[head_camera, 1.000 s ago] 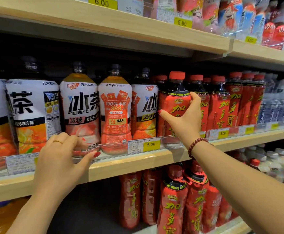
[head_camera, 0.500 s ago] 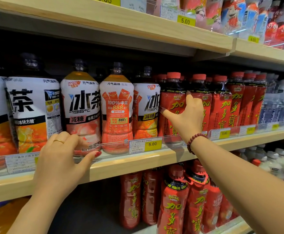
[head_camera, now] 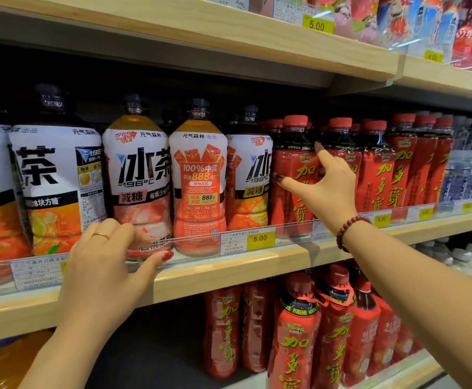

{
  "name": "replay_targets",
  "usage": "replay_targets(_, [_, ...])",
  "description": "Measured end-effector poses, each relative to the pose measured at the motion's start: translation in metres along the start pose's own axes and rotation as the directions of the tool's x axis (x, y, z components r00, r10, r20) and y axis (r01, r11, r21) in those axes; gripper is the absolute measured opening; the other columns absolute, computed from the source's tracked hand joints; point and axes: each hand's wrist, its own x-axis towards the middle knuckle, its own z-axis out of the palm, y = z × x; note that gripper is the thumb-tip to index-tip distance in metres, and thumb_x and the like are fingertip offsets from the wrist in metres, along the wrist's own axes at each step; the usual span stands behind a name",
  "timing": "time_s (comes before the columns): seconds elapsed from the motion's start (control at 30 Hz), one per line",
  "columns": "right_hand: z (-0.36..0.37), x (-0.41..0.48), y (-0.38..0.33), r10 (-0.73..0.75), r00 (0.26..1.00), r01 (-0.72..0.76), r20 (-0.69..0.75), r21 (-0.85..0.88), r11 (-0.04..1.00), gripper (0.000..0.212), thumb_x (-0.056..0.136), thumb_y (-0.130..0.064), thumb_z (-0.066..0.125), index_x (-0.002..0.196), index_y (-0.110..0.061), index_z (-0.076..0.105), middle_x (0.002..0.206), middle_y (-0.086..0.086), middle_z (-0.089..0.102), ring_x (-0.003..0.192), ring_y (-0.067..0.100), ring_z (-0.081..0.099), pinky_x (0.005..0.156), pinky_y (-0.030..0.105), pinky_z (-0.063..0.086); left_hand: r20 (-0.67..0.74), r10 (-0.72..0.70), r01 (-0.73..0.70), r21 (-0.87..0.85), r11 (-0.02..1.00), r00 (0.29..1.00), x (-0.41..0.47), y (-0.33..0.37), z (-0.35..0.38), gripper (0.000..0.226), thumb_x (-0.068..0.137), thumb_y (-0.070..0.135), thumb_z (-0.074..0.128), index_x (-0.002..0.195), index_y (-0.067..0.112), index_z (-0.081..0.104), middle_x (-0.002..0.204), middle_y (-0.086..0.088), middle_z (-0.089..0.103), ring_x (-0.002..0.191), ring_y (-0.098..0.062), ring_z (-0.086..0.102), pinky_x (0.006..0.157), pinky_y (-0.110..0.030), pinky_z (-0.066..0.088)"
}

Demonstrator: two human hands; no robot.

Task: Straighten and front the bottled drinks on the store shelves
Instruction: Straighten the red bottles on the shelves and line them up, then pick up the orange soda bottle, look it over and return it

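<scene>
On the middle shelf stand large iced tea bottles and, to their right, red-capped red herbal tea bottles. My left hand holds the clear price rail: the fingers curl over it in front of the peach iced tea bottle and the thumb lies along the wooden edge. My right hand is spread across the front red bottle, which stands upright in its row. The thumb points left over the label, the forefinger points up past the bottle's shoulder, and neither curls round it.
An orange promo-label bottle and a lemon iced tea bottle stand between my hands. More red bottles fill the lower shelf. Water bottles are at far right. The upper shelf hangs close overhead.
My right hand gripped the front red bottle and moved it back into line with its row. Its fingers have since spread open across the label. My left hand has stayed on the rail.
</scene>
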Motion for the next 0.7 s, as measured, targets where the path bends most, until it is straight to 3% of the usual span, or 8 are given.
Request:
replay_targets(0.1, [-0.004,-0.002,0.001,0.001,1.000,-0.001,0.002,0.046,0.999,0.094,0.072,-0.044,0.081,0.149,-0.017,0.034,0.111,0.003,0.051,0.106,0.015,0.045,0.098,0.034,0.042,-0.009,0.010,-0.010,0.009,1.000,1.000,-0.001,-0.001,0.001,0.030,0.063,0.023,0.087,0.077,0.012,0.062,0.074,0.000,0.053,0.075,-0.022,0.048,0.064,-0.035,0.037])
replay_targets(0.3, [0.003,-0.007,0.004,-0.060,0.998,0.060,-0.014,0.003,0.998,0.091,0.075,-0.044,0.077,0.149,-0.015,0.034,0.108,0.001,0.037,0.102,0.013,0.035,0.087,0.019,0.029,-0.044,0.048,-0.048,0.022,0.999,0.998,-0.001,-0.007,0.006,0.030,0.073,0.041,0.074,0.078,0.015,0.062,0.074,0.006,0.048,0.073,-0.018,0.046,0.062,-0.035,0.038])
replay_targets(0.43, [0.005,-0.009,0.007,-0.100,0.992,0.098,-0.072,-0.029,0.995,0.084,0.073,-0.045,0.078,0.142,-0.010,0.045,0.109,0.001,0.032,0.106,0.017,0.035,0.091,0.026,0.038,-0.048,0.039,-0.038,0.015,0.999,0.998,-0.001,-0.010,0.007,0.027,0.070,0.042,0.072,0.078,0.018,0.060,0.073,0.010,0.044,0.073,-0.017,0.045,0.063,-0.036,0.040])
replay_targets(0.57, [0.007,-0.013,0.008,-0.081,0.996,0.082,-0.047,0.022,0.996,0.089,0.077,-0.045,0.075,0.150,-0.017,0.032,0.108,0.001,0.032,0.109,0.022,0.040,0.093,0.028,0.039,-0.007,0.048,-0.048,0.009,0.999,0.999,-0.002,-0.011,0.005,0.030,0.072,0.048,0.062,0.080,0.019,0.060,0.074,0.012,0.044,0.074,-0.018,0.047,0.064,-0.038,0.042])
replay_targets(0.7, [0.003,-0.023,0.009,-0.073,0.997,0.073,-0.006,-0.016,0.997,0.082,0.082,-0.042,0.070,0.149,-0.014,0.032,0.115,0.007,0.041,0.113,0.024,0.041,0.094,0.030,0.040,0.070,0.082,-0.085,0.050,0.995,0.994,0.000,-0.008,-0.007,0.030,0.074,0.045,0.061,0.086,0.018,0.064,0.078,0.009,0.048,0.078,-0.016,0.047,0.068,-0.032,0.036])
